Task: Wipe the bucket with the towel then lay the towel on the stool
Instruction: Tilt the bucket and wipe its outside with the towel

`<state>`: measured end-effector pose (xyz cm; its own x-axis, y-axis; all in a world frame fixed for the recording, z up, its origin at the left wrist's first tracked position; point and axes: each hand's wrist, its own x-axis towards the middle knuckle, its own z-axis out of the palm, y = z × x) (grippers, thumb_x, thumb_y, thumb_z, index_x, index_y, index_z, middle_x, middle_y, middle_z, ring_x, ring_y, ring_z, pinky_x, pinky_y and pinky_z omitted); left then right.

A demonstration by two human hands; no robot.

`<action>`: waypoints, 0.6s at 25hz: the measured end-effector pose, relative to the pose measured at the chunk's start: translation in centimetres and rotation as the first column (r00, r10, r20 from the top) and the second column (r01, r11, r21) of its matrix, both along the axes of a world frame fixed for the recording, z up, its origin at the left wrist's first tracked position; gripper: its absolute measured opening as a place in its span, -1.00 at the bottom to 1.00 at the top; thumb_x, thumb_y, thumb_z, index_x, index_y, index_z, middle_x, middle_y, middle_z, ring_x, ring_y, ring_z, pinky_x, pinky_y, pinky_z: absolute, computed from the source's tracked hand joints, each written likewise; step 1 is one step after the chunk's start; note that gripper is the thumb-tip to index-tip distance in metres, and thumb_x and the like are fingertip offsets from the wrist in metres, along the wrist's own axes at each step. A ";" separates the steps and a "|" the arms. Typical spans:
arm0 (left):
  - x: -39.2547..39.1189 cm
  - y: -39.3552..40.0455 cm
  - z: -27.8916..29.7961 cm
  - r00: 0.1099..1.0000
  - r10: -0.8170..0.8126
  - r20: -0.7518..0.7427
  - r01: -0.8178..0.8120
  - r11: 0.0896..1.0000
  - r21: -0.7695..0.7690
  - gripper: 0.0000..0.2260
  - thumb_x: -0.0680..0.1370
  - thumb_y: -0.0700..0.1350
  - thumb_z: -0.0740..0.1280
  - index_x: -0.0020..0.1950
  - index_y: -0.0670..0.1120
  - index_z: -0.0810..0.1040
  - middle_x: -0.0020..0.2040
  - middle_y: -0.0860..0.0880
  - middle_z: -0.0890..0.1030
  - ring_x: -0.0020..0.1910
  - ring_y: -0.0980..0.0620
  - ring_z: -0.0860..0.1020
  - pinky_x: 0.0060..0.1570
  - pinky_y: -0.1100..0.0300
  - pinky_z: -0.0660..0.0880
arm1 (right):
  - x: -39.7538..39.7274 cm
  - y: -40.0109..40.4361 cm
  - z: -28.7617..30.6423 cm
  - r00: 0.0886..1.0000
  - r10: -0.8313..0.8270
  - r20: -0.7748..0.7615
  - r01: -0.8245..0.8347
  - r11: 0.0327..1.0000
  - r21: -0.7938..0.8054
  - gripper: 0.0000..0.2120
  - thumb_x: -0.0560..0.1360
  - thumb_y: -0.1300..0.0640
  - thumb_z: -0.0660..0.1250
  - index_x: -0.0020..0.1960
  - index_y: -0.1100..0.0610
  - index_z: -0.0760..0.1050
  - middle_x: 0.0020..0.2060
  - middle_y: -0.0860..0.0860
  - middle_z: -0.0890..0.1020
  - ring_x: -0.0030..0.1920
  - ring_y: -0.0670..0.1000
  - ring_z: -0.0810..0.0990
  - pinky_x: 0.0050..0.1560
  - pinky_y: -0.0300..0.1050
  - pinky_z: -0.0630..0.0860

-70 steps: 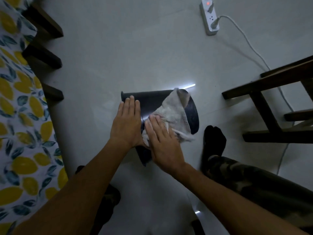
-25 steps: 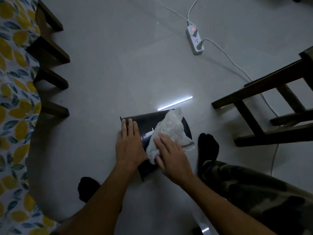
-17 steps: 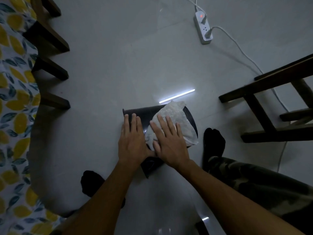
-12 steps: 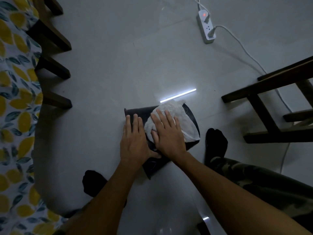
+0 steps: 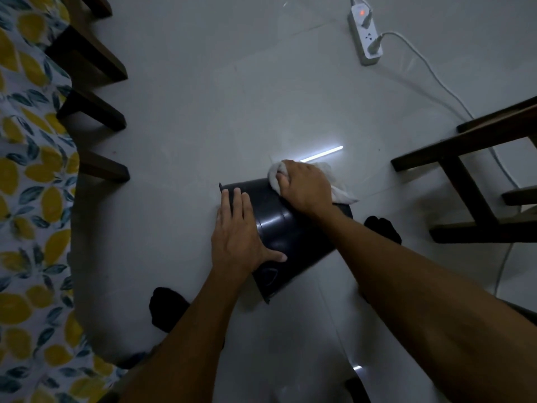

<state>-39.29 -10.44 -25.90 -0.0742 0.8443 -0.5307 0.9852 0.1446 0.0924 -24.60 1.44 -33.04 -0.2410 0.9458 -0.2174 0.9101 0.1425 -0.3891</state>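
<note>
A black bucket [image 5: 286,228] lies on its side on the pale tiled floor, mouth toward the lower left. My left hand [image 5: 239,234] rests flat on its near side, fingers together, pressing it still. My right hand [image 5: 305,186] is bunched on a white towel [image 5: 341,193] at the bucket's far upper end; most of the towel is hidden under the hand. A dark wooden stool [image 5: 470,181] stands at the right, only its legs and rails in view.
A bed with a lemon-print sheet [image 5: 29,199] and dark wooden legs [image 5: 98,167] fills the left side. A white power strip [image 5: 366,39] with its cable lies at the far right. My socked feet [image 5: 383,228] flank the bucket.
My right hand has pushed the towel from the middle of the bucket's side up to its far end and bunched it. The left hand has stayed on the bucket.
</note>
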 end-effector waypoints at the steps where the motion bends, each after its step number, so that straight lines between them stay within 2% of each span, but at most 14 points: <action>1: 0.0 0.1 -0.1 1.000 0.001 -0.001 -0.001 1.000 -0.007 0.45 0.08 0.62 0.36 0.64 -0.21 -0.17 0.65 -0.18 -0.16 0.61 -0.20 -0.24 0.57 -0.11 -0.07 | 0.7 -0.2 -0.1 1.000 -0.009 -0.015 0.009 1.000 0.005 -0.59 0.60 -0.11 0.03 0.18 0.03 0.56 0.07 0.04 0.70 0.09 0.14 0.64 0.17 0.10 0.49; 3: -0.2 0.3 -0.2 1.000 -0.005 -0.018 0.005 1.000 -0.008 0.45 0.07 0.64 0.35 0.64 -0.21 -0.17 0.65 -0.19 -0.16 0.61 -0.21 -0.24 0.57 -0.11 -0.09 | 2.1 -2.7 0.2 0.996 -0.052 -0.069 0.055 0.998 0.040 -0.56 0.63 -0.07 0.03 0.36 0.06 0.50 0.26 0.05 0.63 0.30 0.12 0.56 0.38 0.10 0.41; 5: -0.3 0.5 -0.3 1.000 -0.010 -0.026 0.010 1.000 -0.010 0.46 0.07 0.65 0.33 0.64 -0.21 -0.17 0.65 -0.20 -0.16 0.61 -0.21 -0.23 0.58 -0.11 -0.10 | 3.4 -7.5 1.0 0.981 -0.140 -0.136 0.148 0.988 0.050 -0.50 0.64 -0.01 0.08 0.54 0.10 0.36 0.48 0.09 0.47 0.54 0.13 0.36 0.54 0.15 0.27; 7: -0.4 0.8 -0.4 1.000 -0.005 -0.018 0.005 1.000 -0.004 0.46 0.06 0.66 0.31 0.64 -0.21 -0.17 0.65 -0.19 -0.16 0.61 -0.21 -0.23 0.57 -0.10 -0.10 | 4.2 -13.3 1.9 0.962 -0.176 -0.209 0.181 0.984 0.004 -0.44 0.65 0.02 0.09 0.64 0.05 0.19 0.63 0.07 0.25 0.66 0.09 0.12 0.57 0.16 0.27; 9: -0.4 0.5 -0.4 1.000 -0.007 -0.008 0.007 1.000 0.009 0.45 0.07 0.67 0.29 0.64 -0.21 -0.15 0.65 -0.19 -0.16 0.61 -0.20 -0.23 0.57 -0.09 -0.08 | 4.2 -18.3 2.3 0.970 -0.101 -0.220 0.094 0.995 -0.040 -0.41 0.67 0.03 0.09 0.68 -0.02 0.07 0.68 0.03 0.09 0.68 0.06 -0.03 0.53 0.17 0.34; 12: -0.2 -0.4 -0.6 0.999 -0.027 -0.019 0.028 0.998 0.063 0.39 0.14 0.66 0.27 0.64 -0.24 -0.11 0.65 -0.21 -0.12 0.61 -0.23 -0.19 0.58 -0.12 -0.03 | 4.1 -19.4 2.1 0.983 0.054 -0.175 -0.055 0.998 -0.003 -0.44 0.69 -0.01 0.07 0.68 0.01 0.11 0.68 0.05 0.07 0.68 0.06 -0.05 0.61 0.20 0.18; 14: -0.2 -0.6 -1.2 0.999 -0.038 0.004 0.037 0.997 0.074 0.33 0.21 0.62 0.28 0.64 -0.25 -0.09 0.65 -0.22 -0.09 0.61 -0.25 -0.17 0.58 -0.15 -0.01 | 3.6 -16.8 2.3 0.974 0.167 -0.156 -0.165 0.986 0.024 -0.45 0.68 -0.03 0.08 0.66 0.03 0.18 0.66 0.06 0.13 0.68 0.07 0.01 0.63 0.16 0.06; 15: -0.3 -0.6 -1.5 0.998 -0.054 -0.013 0.055 0.996 0.073 0.31 0.23 0.64 0.22 0.64 -0.24 -0.08 0.65 -0.24 -0.08 0.61 -0.26 -0.17 0.58 -0.18 -0.02 | 3.0 -15.1 2.6 0.964 0.213 -0.156 -0.211 0.977 0.034 -0.45 0.67 -0.04 0.09 0.64 0.03 0.21 0.65 0.06 0.19 0.67 0.08 0.07 0.63 0.15 0.04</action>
